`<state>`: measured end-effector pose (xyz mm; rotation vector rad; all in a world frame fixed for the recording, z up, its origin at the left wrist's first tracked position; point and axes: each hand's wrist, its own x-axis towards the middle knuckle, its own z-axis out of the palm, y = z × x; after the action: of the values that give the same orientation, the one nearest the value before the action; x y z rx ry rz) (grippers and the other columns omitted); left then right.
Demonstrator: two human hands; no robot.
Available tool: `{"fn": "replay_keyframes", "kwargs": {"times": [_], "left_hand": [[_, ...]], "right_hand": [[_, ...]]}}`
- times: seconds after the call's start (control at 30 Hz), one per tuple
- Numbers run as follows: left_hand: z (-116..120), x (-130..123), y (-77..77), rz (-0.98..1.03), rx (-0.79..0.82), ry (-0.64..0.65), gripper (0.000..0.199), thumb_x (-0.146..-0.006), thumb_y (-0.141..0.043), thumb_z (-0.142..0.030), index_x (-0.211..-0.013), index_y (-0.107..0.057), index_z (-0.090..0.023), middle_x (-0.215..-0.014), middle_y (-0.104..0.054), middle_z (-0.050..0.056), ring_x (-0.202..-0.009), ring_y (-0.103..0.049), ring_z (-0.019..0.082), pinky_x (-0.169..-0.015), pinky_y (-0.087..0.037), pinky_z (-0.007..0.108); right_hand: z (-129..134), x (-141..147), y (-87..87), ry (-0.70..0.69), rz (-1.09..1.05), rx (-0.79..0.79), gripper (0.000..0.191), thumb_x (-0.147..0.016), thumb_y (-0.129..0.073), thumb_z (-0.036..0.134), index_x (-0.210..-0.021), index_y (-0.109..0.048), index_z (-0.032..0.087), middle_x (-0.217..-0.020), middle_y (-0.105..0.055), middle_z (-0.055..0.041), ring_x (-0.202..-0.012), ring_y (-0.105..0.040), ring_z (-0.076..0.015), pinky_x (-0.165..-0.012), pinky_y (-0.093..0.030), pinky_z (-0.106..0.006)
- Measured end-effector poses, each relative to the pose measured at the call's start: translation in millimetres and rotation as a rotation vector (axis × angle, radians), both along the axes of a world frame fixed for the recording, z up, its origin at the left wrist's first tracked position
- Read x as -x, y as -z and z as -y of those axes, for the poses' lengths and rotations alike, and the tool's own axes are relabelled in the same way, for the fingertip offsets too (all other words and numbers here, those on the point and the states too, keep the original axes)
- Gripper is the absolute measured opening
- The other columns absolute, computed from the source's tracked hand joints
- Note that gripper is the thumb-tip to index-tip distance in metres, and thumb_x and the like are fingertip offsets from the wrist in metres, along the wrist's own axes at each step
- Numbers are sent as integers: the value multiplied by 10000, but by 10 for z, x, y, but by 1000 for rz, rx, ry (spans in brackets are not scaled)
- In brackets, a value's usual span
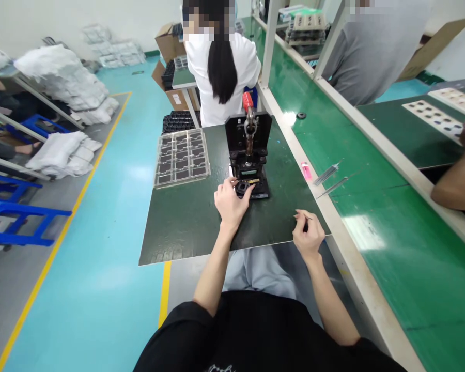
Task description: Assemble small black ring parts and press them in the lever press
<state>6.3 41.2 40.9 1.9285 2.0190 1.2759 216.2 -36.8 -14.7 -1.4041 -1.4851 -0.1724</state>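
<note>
A black press fixture (248,139) with a red-tipped lever (247,101) stands upright on the dark green table (186,217). At its base, my left hand (231,200) grips a small black round part (242,188) between thumb and fingers. A thin yellowish strip (253,181) lies on the fixture just beyond those fingers. My right hand (308,232) is over the table's right edge, away from the fixture, its fingers curled and pinched; what they hold, if anything, is too small to name.
Left of the fixture lies a clear tray (182,156) of dark parts. On the right ledge are a pink item (306,171) and thin metal rods (326,173). A black ring (301,115) rests farther back. One person in white (201,77) sits ahead, another in grey (380,51) at right.
</note>
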Motion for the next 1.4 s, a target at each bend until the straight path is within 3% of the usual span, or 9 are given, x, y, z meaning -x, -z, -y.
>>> {"fn": "replay_keyframes", "kwargs": {"times": [0.1,0.17,0.4,0.57,0.73,0.9,1.03,1.17,1.4], "left_hand": [[-176,-74,41,-20,46,-32,528,-806,-822,-574,-1100,-564,-219,-1013,-761,113,-990,-681,340,-858,-511,452],[-170,-93,93,-25,47,-17,565,-813,-804,-596,-1148,-559,-213,-1066,-759,131,-1027,-671,356,-880,-520,477],[352,92,284,-80,14,313,677,-963,-641,-335,-1542,-326,-182,-1478,-568,178,-1371,-523,315,-1148,-481,515],[525,243,351,-62,39,339,666,-988,-556,-251,-1588,-273,-195,-1522,-529,178,-1390,-485,304,-1131,-503,512],[232,275,215,-86,13,296,604,-962,-617,-296,-1515,-401,-182,-1427,-608,178,-1254,-536,335,-1088,-498,552],[-227,335,52,-133,92,467,593,-895,-741,-318,-1419,-488,-202,-1335,-691,133,-1198,-549,322,-1070,-497,535],[-478,438,30,-77,216,595,529,-852,-813,-334,-1306,-564,-232,-1252,-744,94,-1189,-574,297,-985,-548,470],[-541,459,44,18,250,565,531,-821,-855,-311,-1256,-560,-236,-1198,-782,75,-1157,-598,292,-892,-569,445],[-502,370,95,95,208,501,584,-813,-866,-332,-1282,-531,-235,-1152,-794,75,-1135,-679,277,-881,-569,420]], "right_hand": [[-2,1,-2,-22,-9,-25,225,-1060,-466,254,-989,-674,204,-819,-738,-84,-712,-716,-184,-711,-587,-322],[2,1,5,-14,-26,-13,235,-1061,-467,271,-980,-679,209,-815,-739,-86,-708,-716,-187,-708,-591,-327],[1,20,-6,-1,2,-14,216,-1053,-464,247,-982,-665,210,-816,-738,-85,-717,-714,-189,-702,-582,-326],[-19,44,-43,-25,-12,-5,203,-1046,-474,216,-962,-659,204,-846,-742,-89,-741,-718,-186,-701,-580,-312],[-32,46,-27,-30,7,16,219,-1046,-466,225,-966,-668,197,-846,-737,-99,-759,-724,-197,-721,-590,-321],[-30,43,-16,3,-1,11,256,-1064,-452,264,-938,-666,199,-819,-729,-94,-733,-714,-186,-702,-582,-313],[-29,46,-21,-18,8,1,228,-1057,-462,237,-940,-654,198,-829,-727,-95,-747,-710,-188,-703,-571,-311],[-34,50,-23,-12,10,-20,206,-1047,-478,215,-940,-654,199,-816,-725,-88,-721,-703,-186,-686,-562,-308],[-23,46,-27,-24,13,-30,186,-1039,-490,198,-965,-660,195,-823,-719,-88,-715,-682,-186,-687,-537,-303]]}}
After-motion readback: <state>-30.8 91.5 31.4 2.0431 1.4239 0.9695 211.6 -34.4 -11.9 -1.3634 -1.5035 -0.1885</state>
